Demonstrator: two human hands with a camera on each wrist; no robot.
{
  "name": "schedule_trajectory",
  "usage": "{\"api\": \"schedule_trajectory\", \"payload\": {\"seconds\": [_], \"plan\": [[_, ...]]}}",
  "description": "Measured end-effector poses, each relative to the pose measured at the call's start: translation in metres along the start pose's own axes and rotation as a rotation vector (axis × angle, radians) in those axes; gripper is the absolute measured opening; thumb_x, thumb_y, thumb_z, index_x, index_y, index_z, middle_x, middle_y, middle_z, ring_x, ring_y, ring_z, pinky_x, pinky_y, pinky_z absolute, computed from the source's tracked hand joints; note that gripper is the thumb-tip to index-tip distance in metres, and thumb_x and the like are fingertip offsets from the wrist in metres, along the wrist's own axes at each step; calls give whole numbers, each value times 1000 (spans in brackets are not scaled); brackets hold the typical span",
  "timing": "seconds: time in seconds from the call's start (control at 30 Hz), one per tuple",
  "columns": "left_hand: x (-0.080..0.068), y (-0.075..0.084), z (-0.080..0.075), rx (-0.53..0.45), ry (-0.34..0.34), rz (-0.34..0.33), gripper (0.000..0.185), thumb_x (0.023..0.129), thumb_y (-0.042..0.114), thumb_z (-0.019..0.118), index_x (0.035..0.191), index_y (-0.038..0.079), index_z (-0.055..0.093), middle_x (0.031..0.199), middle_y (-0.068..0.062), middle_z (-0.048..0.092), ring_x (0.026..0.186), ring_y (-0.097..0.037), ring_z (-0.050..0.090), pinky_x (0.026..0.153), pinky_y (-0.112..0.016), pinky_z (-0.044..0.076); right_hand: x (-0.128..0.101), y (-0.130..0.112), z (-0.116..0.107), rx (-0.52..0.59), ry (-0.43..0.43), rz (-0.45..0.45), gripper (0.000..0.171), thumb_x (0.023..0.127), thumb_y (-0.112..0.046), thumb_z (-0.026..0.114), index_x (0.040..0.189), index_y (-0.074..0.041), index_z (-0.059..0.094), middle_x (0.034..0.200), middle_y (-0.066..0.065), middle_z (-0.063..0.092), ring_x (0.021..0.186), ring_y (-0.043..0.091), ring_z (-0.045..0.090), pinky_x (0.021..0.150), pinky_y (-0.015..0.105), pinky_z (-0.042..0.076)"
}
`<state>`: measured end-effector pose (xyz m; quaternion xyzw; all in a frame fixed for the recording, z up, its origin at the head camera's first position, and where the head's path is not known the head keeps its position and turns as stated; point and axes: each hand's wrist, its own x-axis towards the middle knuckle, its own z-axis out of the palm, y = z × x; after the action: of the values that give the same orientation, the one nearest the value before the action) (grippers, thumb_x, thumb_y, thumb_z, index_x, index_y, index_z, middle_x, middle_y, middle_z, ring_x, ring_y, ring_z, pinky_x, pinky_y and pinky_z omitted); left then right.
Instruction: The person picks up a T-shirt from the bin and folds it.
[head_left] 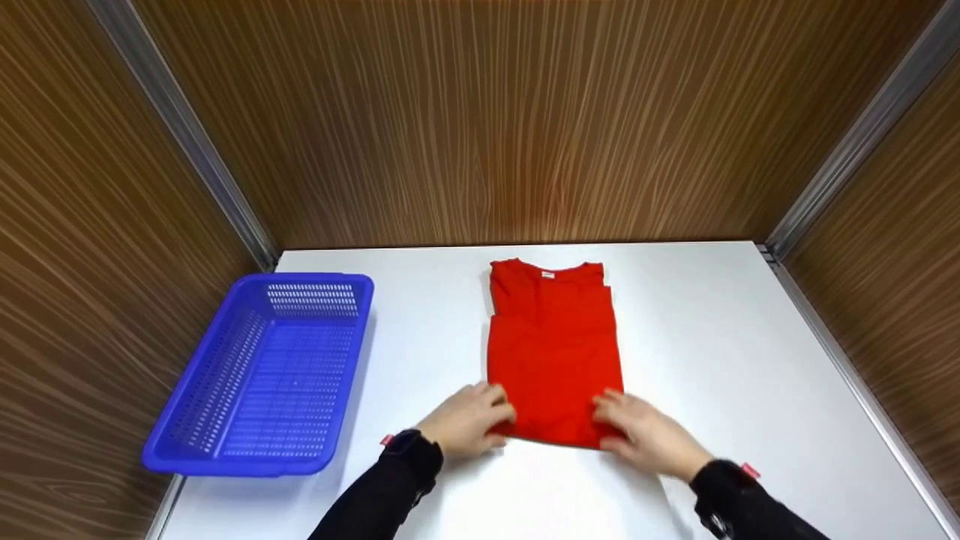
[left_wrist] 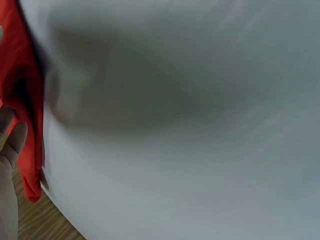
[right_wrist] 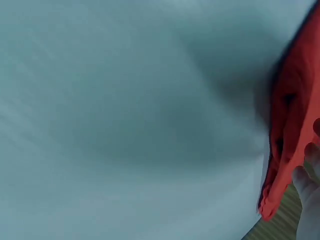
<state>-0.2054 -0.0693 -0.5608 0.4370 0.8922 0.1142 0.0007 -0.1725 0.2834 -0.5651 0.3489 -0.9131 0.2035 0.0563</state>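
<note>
Red shirt (head_left: 553,352) lies on the white table (head_left: 712,337), long axis running straight away from me, collar far. My left hand (head_left: 466,421) and right hand (head_left: 646,436) pinch its 2 near corners, equally close, set apart across the hem.

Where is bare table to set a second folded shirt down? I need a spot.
Free: table between red shirt and the right edge; a narrower strip between shirt and blue basket. Crowded: the near hem, gripped by left hand and right hand.
</note>
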Motion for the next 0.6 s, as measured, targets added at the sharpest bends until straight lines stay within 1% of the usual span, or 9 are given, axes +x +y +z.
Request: {"api": "schedule_trajectory", "payload": {"seconds": [0.03, 0.07, 0.13, 0.2, 0.3, 0.4, 0.5, 0.6], "plan": [[-4, 2, 3, 36, -11, 19, 26, 89, 36, 78, 108, 22, 68, 107, 4, 56, 99, -16, 54, 86, -29, 46, -5, -2, 3, -34, -12, -53, 36, 83, -19, 83, 115, -9, 70, 134, 19, 66, 126, 43, 59, 101, 59, 48], [-7, 3, 7, 67, -18, 26, 26, 89, 36, 78, 108, 22, 68, 106, 5, 56, 99, -15, 55, 85, -28, 47, -10, -3, 6, -66, -20, -88, 36, 82, -20, 84, 114, -10, 70, 134, 18, 65, 127, 42, 59, 100, 59, 48], [-11, 6, 11, 139, -18, 35, 25, 90, 35, 78, 106, 20, 67, 105, 5, 58, 99, -14, 57, 82, -27, 49, -18, -3, 11, -122, -15, -128, 36, 80, -16, 85, 113, -10, 70, 133, 17, 67, 125, 40, 61, 99, 57, 50], [-12, 7, 15, 211, -5, 41, 22, 91, 32, 77, 105, 19, 67, 105, 4, 59, 98, -15, 58, 79, -27, 51, -22, -2, 14, -171, 12, -142, 34, 80, -11, 85, 111, -9, 71, 131, 16, 68, 122, 37, 64, 97, 54, 53], [-13, 8, 19, 321, 26, 43, 12, 95, 24, 72, 103, 17, 66, 103, 3, 59, 95, -15, 59, 75, -27, 52, -23, -1, 17, -241, 82, -165, 31, 77, -3, 84, 106, -6, 72, 125, 16, 71, 115, 34, 69, 92, 47, 56], [-12, 9, 22, 412, 64, 43, 5, 95, 17, 66, 100, 17, 67, 99, 2, 60, 91, -16, 59, 71, -26, 52, -23, 0, 18, -299, 136, -192, 29, 75, -1, 84, 101, -4, 72, 117, 18, 74, 107, 33, 72, 88, 44, 58], [-12, 11, 20, 435, 100, 32, 4, 93, 18, 68, 96, 17, 66, 95, 2, 62, 87, -17, 59, 70, -27, 51, -21, 1, 16, -297, 176, -170, 30, 74, -1, 84, 101, -2, 70, 108, 17, 76, 99, 31, 74, 85, 43, 59], [-13, 13, 10, 372, 151, 10, 8, 89, 19, 72, 90, 16, 65, 87, 3, 62, 80, -17, 59, 67, -26, 48, -21, -1, 9, -215, 211, -97, 31, 76, 2, 83, 103, -3, 69, 102, 14, 77, 93, 29, 75, 83, 43, 60]]}}
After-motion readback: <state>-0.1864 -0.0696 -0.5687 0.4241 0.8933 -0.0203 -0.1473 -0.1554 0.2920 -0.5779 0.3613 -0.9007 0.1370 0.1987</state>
